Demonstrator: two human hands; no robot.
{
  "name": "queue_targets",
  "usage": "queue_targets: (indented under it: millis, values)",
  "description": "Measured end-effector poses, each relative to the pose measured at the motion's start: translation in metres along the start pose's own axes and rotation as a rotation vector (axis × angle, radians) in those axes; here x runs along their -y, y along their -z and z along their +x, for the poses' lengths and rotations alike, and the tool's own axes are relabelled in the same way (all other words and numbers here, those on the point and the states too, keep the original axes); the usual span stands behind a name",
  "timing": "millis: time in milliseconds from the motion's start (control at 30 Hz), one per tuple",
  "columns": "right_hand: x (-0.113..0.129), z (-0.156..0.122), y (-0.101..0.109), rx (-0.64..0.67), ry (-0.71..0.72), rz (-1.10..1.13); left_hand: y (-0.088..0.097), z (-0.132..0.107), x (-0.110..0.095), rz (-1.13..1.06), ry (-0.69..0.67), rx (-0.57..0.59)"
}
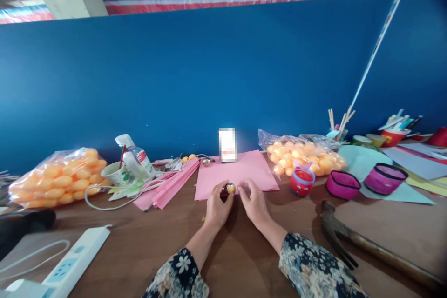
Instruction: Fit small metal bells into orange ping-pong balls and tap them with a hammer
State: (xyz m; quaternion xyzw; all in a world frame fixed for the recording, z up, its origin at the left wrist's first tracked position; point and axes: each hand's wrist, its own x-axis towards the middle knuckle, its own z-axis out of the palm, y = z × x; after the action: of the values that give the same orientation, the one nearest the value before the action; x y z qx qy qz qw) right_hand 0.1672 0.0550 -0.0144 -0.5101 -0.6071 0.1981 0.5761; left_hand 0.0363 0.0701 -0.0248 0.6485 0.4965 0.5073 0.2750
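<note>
My left hand (218,205) is closed round a small shiny ball (230,188), gold on the side that shows, held between thumb and fingers. Just right of it, my right hand (254,202) has its fingers bent in a pinch, a small gap away from the ball. Anything between those fingertips is too small to make out. Both hands are at the front edge of a pink paper sheet (206,181) lying on the brown table (244,260). A second shiny metal ball (207,161) rests by the sheet's far left corner.
Bags of orange balls (63,181) (300,156) lie at both sides. A phone-like white panel (227,145) stands behind the sheet. Right are a red cup (302,182), magenta fabric rings (344,185) and a hammer (377,247). Left are a power strip (75,258) and a bottle (134,153).
</note>
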Motion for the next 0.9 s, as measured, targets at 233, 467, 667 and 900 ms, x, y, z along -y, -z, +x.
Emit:
queue_targets:
  millis: [233, 467, 667, 900]
  values:
    - [0.0003, 0.0012, 0.0019, 0.026, -0.015, -0.04, 0.0009, 0.0006, -0.0023, 0.024, -0.026, -0.006]
    - [0.0001, 0.0028, 0.0026, 0.021, -0.016, -0.05, 0.002, 0.0006, -0.0028, 0.036, -0.035, 0.004]
    - [-0.0039, 0.0013, 0.0002, 0.064, -0.082, 0.024, 0.0016, 0.0001, -0.0023, 0.012, -0.017, 0.007]
    - [-0.0068, 0.0009, -0.0008, 0.082, -0.081, 0.055, 0.0016, 0.0004, -0.0013, -0.007, -0.012, -0.006]
